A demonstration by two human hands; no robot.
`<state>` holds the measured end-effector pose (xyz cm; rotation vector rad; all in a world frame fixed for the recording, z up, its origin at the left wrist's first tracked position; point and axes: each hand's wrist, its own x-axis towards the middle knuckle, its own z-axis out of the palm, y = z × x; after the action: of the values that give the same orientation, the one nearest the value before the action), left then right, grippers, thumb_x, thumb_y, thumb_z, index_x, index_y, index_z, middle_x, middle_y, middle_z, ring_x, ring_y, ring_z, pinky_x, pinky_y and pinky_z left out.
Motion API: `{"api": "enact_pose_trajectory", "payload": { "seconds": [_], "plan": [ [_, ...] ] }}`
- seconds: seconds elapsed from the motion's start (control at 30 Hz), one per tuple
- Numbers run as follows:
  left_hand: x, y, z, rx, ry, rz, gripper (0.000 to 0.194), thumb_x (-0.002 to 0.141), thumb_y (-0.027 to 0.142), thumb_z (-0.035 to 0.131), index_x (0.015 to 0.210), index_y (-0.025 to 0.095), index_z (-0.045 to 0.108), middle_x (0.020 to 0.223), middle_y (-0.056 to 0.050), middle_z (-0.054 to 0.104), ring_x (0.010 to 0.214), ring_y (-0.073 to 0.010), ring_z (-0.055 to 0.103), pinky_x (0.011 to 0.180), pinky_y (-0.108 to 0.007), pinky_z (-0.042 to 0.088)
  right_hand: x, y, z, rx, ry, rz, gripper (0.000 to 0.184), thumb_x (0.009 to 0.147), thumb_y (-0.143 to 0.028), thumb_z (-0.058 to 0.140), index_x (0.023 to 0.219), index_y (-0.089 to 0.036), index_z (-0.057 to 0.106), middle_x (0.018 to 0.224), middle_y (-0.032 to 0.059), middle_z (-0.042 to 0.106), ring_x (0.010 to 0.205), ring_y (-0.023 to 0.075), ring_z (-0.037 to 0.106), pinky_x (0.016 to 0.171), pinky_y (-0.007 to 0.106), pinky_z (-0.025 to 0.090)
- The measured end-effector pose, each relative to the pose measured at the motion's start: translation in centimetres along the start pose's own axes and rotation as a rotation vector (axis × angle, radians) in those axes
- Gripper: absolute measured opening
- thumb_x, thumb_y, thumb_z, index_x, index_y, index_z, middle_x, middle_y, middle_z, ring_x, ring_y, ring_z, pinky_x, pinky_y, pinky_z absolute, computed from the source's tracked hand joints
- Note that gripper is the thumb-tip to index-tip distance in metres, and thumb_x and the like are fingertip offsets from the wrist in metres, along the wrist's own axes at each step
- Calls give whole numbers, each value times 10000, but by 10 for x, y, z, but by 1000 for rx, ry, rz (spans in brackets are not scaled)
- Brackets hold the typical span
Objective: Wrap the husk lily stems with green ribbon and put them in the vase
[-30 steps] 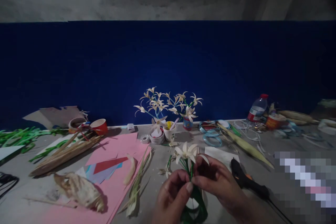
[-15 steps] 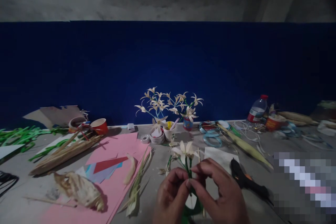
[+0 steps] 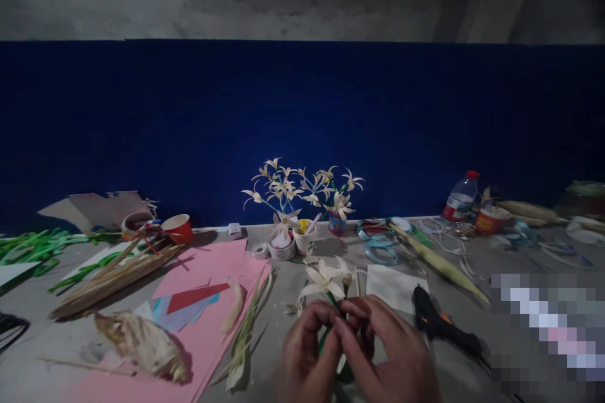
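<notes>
Cream-petalled handmade flowers (image 3: 325,278) on green stems rise from between my two hands at the lower middle. My left hand (image 3: 309,349) pinches the stems between thumb and fingertips. Close against it, my right hand (image 3: 385,349) pinches the same stems, its thumb tip beside the left thumb. Fingers cover most of the stems, and a bit of white and green shows below them. Just right of my right hand lies a black glue gun (image 3: 444,326), with a white paper sheet (image 3: 394,286) behind it.
Finished cream flowers (image 3: 286,186) stand in small cups at the back, before a blue wall panel. To the left lie pink paper (image 3: 208,264), a dried corn husk (image 3: 142,346) and green wire stems (image 3: 38,245). A plastic bottle (image 3: 460,195) and blue ribbon (image 3: 382,252) are at right.
The flower heads have tipped slightly left and down, spreading apart, while my fingers have shifted on the stems. Both hands stay together in nearly the same place.
</notes>
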<state>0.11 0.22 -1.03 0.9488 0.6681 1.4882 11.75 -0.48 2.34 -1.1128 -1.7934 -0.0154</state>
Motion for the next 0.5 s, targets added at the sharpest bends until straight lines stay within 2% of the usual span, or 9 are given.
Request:
{"api": "enact_pose_trajectory", "payload": {
  "seconds": [0.13,0.3,0.5],
  "plan": [
    [1,-1,0,-24,-15,-7,185,781,367,737,774,204,649,768,-9,618,778,-182,560,733,-286,443,2,1,1,5,45,10,122,841,-189,587,950,-235,617,807,16,733,674,166,713,601,224,563],
    [1,0,0,41,26,10,239,768,408,739,742,192,642,754,-11,601,768,-184,550,736,-283,441,2,2,2,10,71,0,125,845,-194,586,960,-233,616,818,34,739,684,177,720,602,225,570],
    [1,2,1,63,19,37,220,785,400,722,754,197,644,765,-30,643,777,-202,576,745,-293,444,3,0,0,20,50,12,77,852,-199,574,914,-237,600,802,35,726,664,174,711,586,224,559]
  ]
}}
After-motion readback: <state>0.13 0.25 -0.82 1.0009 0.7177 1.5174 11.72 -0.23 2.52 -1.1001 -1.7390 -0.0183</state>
